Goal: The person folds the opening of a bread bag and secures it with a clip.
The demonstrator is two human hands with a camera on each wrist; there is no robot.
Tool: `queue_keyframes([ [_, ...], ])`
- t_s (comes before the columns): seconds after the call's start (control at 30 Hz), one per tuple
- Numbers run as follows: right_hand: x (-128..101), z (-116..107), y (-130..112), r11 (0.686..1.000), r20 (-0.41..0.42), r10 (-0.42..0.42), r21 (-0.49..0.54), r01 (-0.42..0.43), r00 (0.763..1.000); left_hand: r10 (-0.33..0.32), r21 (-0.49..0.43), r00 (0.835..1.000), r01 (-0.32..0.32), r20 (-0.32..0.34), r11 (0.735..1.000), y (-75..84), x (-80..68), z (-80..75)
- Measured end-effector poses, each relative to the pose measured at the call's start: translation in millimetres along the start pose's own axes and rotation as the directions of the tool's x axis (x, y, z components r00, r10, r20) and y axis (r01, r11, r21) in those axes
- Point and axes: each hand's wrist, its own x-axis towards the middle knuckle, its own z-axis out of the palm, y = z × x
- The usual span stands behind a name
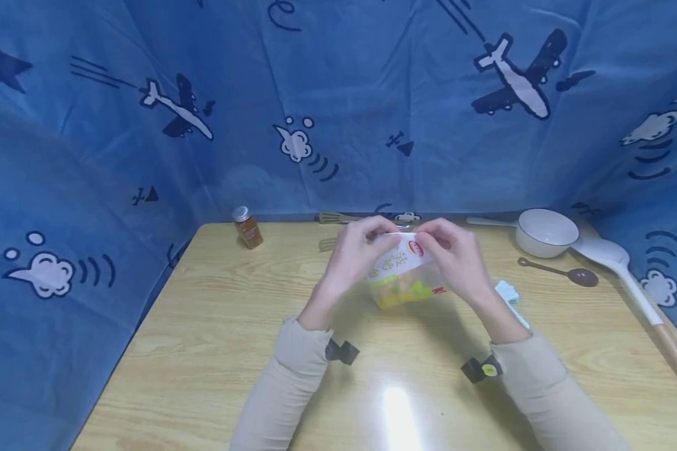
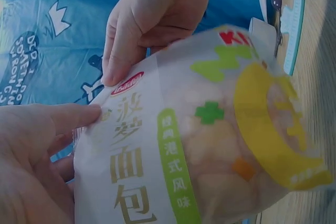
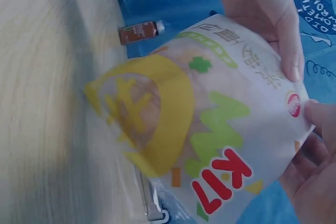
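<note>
Both hands pinch top edge of bread bag (image 1: 403,272): left hand (image 1: 354,250) at left corner, right hand (image 1: 454,254) at right. Bag held above table (image 1: 203,326), middle. Spice jar (image 1: 247,227) far left.

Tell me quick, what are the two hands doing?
Left hand: pinches the bread bag at its top edge.
Right hand: pinches the same top edge.
</note>
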Motion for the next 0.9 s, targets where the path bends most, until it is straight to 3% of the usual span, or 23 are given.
queue_keyframes([
  [0.33, -1, 6, 3, 0.992, -0.007, -0.024, 0.128, 0.025, 1.000, 0.000, -0.023, 1.000, 0.000, -0.022, 1.000, 0.3, -2.2, -6.6],
  [0.5, -1, 4, 1, 0.989, 0.001, -0.026, 0.148, 0.025, 1.000, 0.035, 0.019, 0.999, -0.034, -0.009, 0.999, -0.9, -1.5, -11.5],
  [0.67, -1, 5, 1, 0.990, 0.002, -0.031, 0.141, 0.030, 1.000, 0.026, 0.013, 1.000, -0.027, 0.009, 1.000, -1.6, -0.4, -14.7],
  [0.9, -2, 6, 3, 0.982, -0.002, -0.044, 0.182, 0.044, 0.999, 0.037, 0.043, 0.999, -0.037, -0.013, 0.998, -4.6, -0.5, -15.5],
])
